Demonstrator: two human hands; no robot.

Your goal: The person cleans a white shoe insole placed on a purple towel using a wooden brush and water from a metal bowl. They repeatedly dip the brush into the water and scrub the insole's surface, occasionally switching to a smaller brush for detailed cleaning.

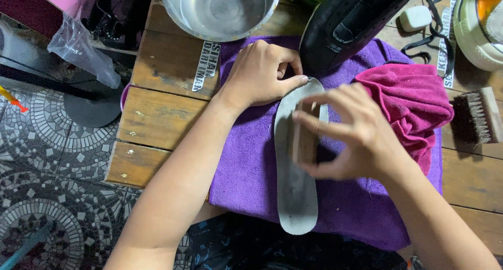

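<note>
Insole: a grey shoe insole (296, 196) lies flat on the purple towel (246, 170), its long axis running away from the person; the rounded toe end points toward the far edge of the table, the heel end toward the person and just past the towel's near edge.
Left hand: the left hand (259, 73) presses on the toe end of the insole, thumb laid along its rim; the grip is clenched lightly, pinning rather than lifting.
Right hand: the right hand (356, 131) has its grip closed around a small wooden brush (304, 139), which sits on the middle of the insole, lengthwise with it.
Towel: spread over the wooden slat table (162, 113), under both hands.
Pink cloth: a crumpled magenta cloth (414, 105) lies on the towel, just right of the right hand.
Shoe: a black shoe (351, 24) rests at the towel's far edge, just beyond the insole's toe.
Bowl: a metal bowl (220, 10) stands at the far side, left of the shoe.
Second brush: a bristle brush (479, 115) lies at the table's right edge.
</note>
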